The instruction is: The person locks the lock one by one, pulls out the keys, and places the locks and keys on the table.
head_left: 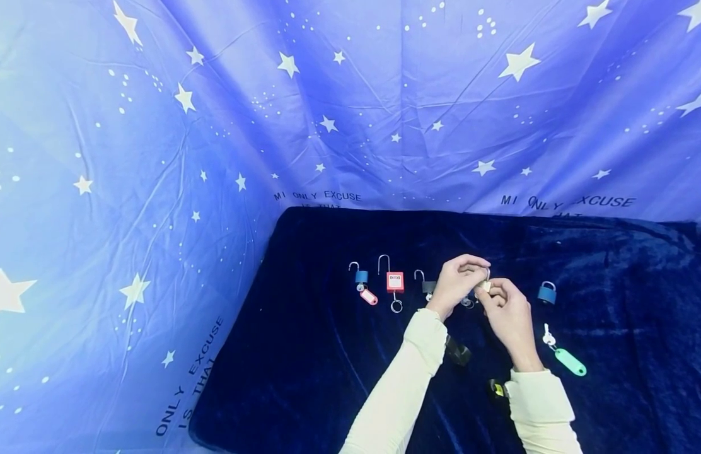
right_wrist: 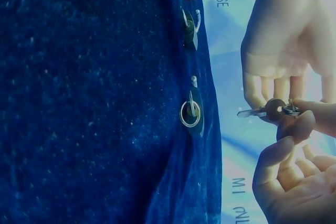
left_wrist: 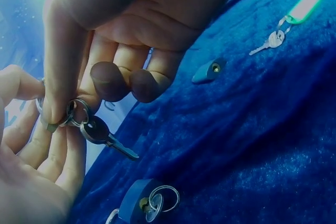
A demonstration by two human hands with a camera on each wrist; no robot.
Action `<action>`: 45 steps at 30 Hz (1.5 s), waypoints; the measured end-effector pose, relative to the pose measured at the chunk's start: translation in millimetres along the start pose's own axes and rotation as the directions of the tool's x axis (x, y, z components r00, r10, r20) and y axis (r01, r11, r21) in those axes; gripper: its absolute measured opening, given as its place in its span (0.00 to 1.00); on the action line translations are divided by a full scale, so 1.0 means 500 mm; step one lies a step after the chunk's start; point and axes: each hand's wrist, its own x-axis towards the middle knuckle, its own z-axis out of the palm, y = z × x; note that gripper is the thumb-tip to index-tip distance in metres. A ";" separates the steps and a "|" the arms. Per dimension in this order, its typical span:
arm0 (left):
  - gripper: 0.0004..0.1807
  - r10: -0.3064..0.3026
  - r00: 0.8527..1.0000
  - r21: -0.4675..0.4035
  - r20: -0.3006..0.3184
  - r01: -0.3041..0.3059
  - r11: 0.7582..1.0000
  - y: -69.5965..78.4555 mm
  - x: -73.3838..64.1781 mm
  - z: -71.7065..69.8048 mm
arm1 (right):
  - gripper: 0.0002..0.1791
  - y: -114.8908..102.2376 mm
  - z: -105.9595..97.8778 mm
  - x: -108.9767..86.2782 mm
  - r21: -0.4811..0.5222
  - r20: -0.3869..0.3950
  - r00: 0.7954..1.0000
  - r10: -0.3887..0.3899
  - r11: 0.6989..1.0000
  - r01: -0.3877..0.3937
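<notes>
The small lock [head_left: 486, 285] is off the worktop [head_left: 305, 378], to the right of the red lock [head_left: 395, 282]; fingers hide most of it, so whether its shackle is fastened cannot be told. Both hands grip it: the left hand [head_left: 461, 280] pinches near the shackle, the right hand [head_left: 506, 309] pinches the body, and a dark-headed key [left_wrist: 94, 129] hangs from linked rings [left_wrist: 80, 111]. Assessed risk: a loose fingertip hold could drop the lock, and the dangling key could snag on the fingers. Count of locks: six. Besides the small and red ones, there is one blue lock [head_left: 362, 276] left of the red lock; to its right, one dark lock [head_left: 428, 287], one part-hidden lock [left_wrist: 130, 202] and, farthest, one closed lock [head_left: 546, 293]. Tags: two, one red tag [head_left: 369, 297] just left of the red lock, one green tag [head_left: 570, 362] well right, with one loose key [head_left: 548, 336]. Black objects, unidentified: two [head_left: 457, 350], both nearer the person than the red lock.
</notes>
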 end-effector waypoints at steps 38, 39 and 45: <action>0.11 -0.021 0.999 0.134 0.029 0.017 0.991 0.032 0.001 -0.027 | 0.22 -0.004 0.015 -0.020 0.364 0.125 0.986 0.107 0.920 -0.146; 0.12 -0.012 0.999 0.151 0.036 0.006 0.988 0.034 0.001 -0.026 | 0.22 -0.004 0.017 -0.021 0.391 0.118 0.986 0.121 0.907 -0.158; 0.13 0.031 0.998 0.241 0.060 -0.045 0.970 0.033 -0.002 -0.023 | 0.18 -0.011 0.031 -0.031 0.525 0.066 0.980 0.187 0.829 -0.194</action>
